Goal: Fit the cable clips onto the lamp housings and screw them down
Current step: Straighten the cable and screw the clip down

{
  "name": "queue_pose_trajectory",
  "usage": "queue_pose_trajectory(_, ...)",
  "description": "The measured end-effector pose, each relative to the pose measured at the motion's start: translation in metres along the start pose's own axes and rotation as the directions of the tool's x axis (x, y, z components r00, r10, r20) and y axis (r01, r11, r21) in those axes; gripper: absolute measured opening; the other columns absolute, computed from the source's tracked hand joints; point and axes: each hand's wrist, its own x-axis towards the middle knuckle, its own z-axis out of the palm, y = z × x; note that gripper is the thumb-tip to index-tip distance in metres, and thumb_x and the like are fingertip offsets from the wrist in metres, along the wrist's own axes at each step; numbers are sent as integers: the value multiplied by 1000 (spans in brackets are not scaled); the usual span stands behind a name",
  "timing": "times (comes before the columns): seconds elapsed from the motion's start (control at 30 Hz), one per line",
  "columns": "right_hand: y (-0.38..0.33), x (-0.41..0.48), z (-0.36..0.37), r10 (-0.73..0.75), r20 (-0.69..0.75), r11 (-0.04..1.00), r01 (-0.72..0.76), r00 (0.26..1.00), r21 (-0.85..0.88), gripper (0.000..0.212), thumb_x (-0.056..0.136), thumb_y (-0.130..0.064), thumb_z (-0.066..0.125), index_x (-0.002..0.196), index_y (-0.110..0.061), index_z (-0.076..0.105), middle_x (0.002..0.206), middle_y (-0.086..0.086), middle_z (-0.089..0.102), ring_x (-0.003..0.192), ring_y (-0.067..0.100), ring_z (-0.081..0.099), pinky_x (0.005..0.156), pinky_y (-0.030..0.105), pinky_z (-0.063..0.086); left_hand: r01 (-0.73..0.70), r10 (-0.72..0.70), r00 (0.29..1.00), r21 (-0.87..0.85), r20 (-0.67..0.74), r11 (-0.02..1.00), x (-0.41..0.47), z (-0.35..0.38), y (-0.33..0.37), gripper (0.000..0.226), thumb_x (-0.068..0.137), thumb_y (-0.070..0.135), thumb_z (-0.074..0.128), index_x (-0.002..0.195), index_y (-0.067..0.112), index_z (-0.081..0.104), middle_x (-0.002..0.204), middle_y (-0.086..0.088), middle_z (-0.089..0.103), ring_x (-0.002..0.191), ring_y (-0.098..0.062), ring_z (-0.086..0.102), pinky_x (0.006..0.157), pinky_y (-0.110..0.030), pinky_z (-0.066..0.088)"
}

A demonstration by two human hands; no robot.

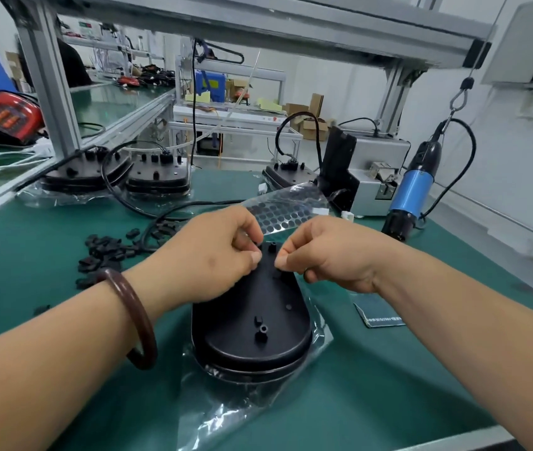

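Observation:
A black oval lamp housing (252,320) lies back-up on a clear plastic bag (226,411) in the middle of the green mat. My left hand (213,258) hovers over its far end, fingers curled, pinching a small black cable clip (257,244) between thumb and fingertips. My right hand (330,255) is just to the right, thumb and forefinger pinched together above a black post; nothing shows between them. A heap of loose black clips (105,252) lies to the left. The blue electric screwdriver (411,190) hangs at the right.
A clear sheet of round dark pads (288,206) lies behind my hands. Further lamp housings (157,174) with cables stand at the back left, another (288,172) beside a grey machine (375,177). A small card (379,310) lies right. An aluminium frame post (53,92) rises left.

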Motion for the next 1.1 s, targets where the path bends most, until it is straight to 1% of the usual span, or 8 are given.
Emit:
queue_pose_trajectory(0.17, -1, -1, -1, -5, -6, 999, 4, 1000, -43, 25, 83, 0, 67, 62, -14, 66, 56, -4, 57, 41, 0, 47, 44, 14, 38, 8, -8, 1000, -37, -11, 999, -1, 1, -1, 18, 82, 12, 68, 82, 26, 57, 77, 3, 68, 79, -20, 67, 84, -46, 53)
queue_pose_trajectory(0.27, -1, -1, 0, -9, -15, 997, 8, 1000, -75, 26, 83, -3, 68, 61, -16, 66, 55, -7, 58, 41, -1, 47, 45, 14, 38, 5, -6, 1000, -46, -23, 999, -3, 1, -2, 17, 82, 14, 68, 82, 27, 57, 78, 3, 68, 79, -19, 67, 84, -46, 53)
queue_pose_trajectory(0.4, -1, -1, 1, -7, -28, 998, 5, 1000, -66, 20, 82, -3, 68, 65, -14, 67, 67, 2, 59, 45, 2, 47, 49, 17, 39, -3, 1, 999, -68, -36, 998, -6, 2, -3, 17, 84, 13, 66, 81, 27, 57, 77, 4, 69, 79, -17, 67, 85, -44, 53)
queue_pose_trajectory(0.47, 0, -1, 2, -3, -43, 998, 0, 999, -65, 18, 82, -4, 69, 67, -13, 67, 70, 5, 59, 47, 4, 47, 49, 17, 40, -18, 15, 999, -57, -44, 998, -8, 3, -3, 18, 85, 13, 65, 80, 28, 56, 81, 5, 70, 80, -14, 66, 84, -40, 53)
queue_pose_trajectory(0.6, -1, -3, 4, -22, -73, 996, 15, 997, -93, 15, 82, -5, 70, 68, -11, 67, 68, 5, 57, 41, 1, 45, 44, 14, 39, -49, 50, 996, 4, -71, 999, -11, 5, -5, 20, 86, 15, 64, 79, 30, 53, 85, 10, 69, 80, -4, 63, 80, -26, 51)
queue_pose_trajectory(0.83, -3, -2, 4, -28, -90, 987, 13, 996, -159, 14, 81, -11, 72, 68, -14, 68, 64, -1, 59, 42, -1, 46, 45, 13, 39, -67, 67, 995, 2, -71, 998, -14, 5, -5, 23, 86, 11, 63, 79, 30, 52, 88, 11, 70, 77, 1, 63, 77, -19, 49)
queue_pose_trajectory(1.0, -1, -2, 4, 23, -80, 1000, -24, 997, -11, 13, 82, -3, 69, 70, -8, 65, 60, -4, 60, 45, 1, 50, 47, 15, 41, -63, 64, 994, 7, -83, 998, -13, 6, -6, 22, 86, 11, 63, 80, 28, 51, 89, 11, 70, 76, 3, 63, 73, -14, 46)
queue_pose_trajectory(1.1, -1, -2, 3, 65, -54, 991, -58, 996, 122, 12, 83, 2, 66, 73, -4, 64, 58, -4, 60, 51, 5, 50, 49, 15, 43, -54, 53, 995, -8, -80, 999, -13, 6, -7, 23, 87, 11, 62, 80, 29, 50, 91, 10, 70, 80, 1, 64, 78, -18, 49)
